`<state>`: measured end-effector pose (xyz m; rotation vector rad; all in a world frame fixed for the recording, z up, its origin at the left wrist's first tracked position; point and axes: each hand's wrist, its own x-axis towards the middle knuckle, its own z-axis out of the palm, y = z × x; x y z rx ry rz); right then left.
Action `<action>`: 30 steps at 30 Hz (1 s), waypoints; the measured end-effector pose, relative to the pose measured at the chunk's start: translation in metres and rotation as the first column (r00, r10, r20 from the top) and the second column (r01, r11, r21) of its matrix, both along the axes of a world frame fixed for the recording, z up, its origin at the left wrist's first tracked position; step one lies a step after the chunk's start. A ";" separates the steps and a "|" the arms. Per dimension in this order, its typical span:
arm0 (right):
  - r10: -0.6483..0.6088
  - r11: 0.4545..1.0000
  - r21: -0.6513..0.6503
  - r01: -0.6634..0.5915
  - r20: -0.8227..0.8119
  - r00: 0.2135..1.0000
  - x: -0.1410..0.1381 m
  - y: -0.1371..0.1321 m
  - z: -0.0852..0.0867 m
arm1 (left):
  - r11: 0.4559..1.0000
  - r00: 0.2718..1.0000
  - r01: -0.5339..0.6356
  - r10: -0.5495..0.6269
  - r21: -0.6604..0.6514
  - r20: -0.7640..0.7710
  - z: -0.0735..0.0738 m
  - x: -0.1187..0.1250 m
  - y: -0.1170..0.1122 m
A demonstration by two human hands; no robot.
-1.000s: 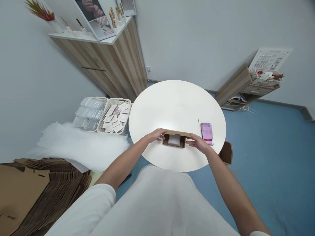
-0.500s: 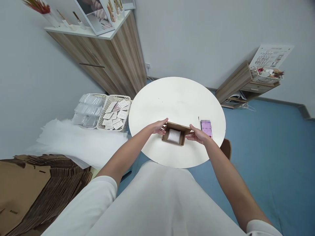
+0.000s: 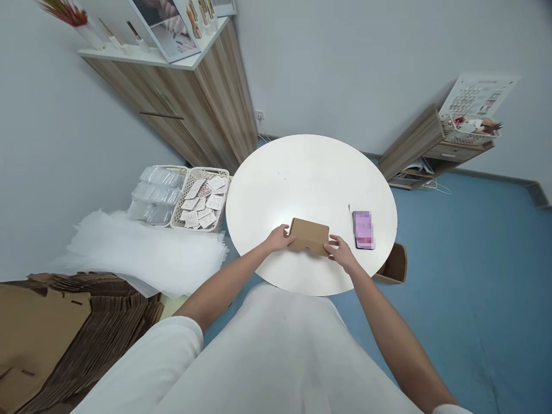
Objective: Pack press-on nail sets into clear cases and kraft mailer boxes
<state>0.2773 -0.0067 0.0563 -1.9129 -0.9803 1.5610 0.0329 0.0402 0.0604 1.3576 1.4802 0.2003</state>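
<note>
A small brown cardboard box [image 3: 309, 231] rests on the round white table [image 3: 302, 172], its lid folded down over the top and its front flap hanging toward me. My left hand [image 3: 279, 238] grips the left end, thumb on the front flap. At the right end my right hand [image 3: 340, 252] holds the front corner between thumb and fingers. The lid hides whatever lies inside. A phone [image 3: 363, 230] with a pink screen lies on the table, right of the box.
Left of the table stand a basket of printed cards [image 3: 202, 201] and a basket of clear plastic packs [image 3: 156, 192]. White sheets [image 3: 146, 250] and stacked flat cardboard [image 3: 99, 333] lie nearer. An open brown carton [image 3: 394, 264] sits below the table's right edge.
The box's lid has come down toward me, covering the white packet that showed inside. Both hands have moved nearer to me, from the raised lid to the box's front corners.
</note>
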 end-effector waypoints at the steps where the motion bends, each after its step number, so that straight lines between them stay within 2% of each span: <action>1: -0.011 1.000 0.009 0.011 0.033 0.999 -0.002 -0.005 -0.007 | 1.000 0.999 0.007 -0.006 0.022 -0.038 -0.006 0.001 -0.005; 5: -0.037 0.999 0.037 0.032 0.149 0.988 -0.010 -0.019 -0.027 | 0.998 0.988 0.048 -0.042 0.036 -0.148 -0.022 0.005 -0.021; 10: -0.046 0.999 0.009 0.045 0.089 0.995 -0.010 -0.020 -0.034 | 0.994 0.947 0.079 -0.052 0.074 -0.317 -0.028 0.007 -0.023; 16: -0.050 0.998 -0.022 0.053 0.131 0.990 -0.011 -0.016 -0.042 | 0.997 0.958 0.020 0.003 0.076 -0.288 -0.034 0.010 -0.022; 21: -0.064 0.997 0.061 0.053 0.185 0.981 -0.012 -0.026 -0.048 | 0.962 0.960 0.019 0.058 0.271 -0.274 -0.032 0.010 -0.034; 26: -0.084 0.990 0.120 0.075 0.076 0.994 -0.007 -0.040 -0.061 | 0.946 0.987 0.092 -0.045 0.312 -0.155 -0.030 0.008 -0.043; 28: -0.088 0.989 0.123 0.084 0.035 0.995 -0.006 -0.040 -0.063 | 0.945 0.994 0.079 -0.049 0.318 -0.102 -0.029 0.008 -0.043; 30: -0.104 0.989 0.108 0.104 -0.013 0.995 -0.006 -0.038 -0.058 | 0.946 0.998 0.043 -0.026 0.321 -0.056 -0.025 0.008 -0.043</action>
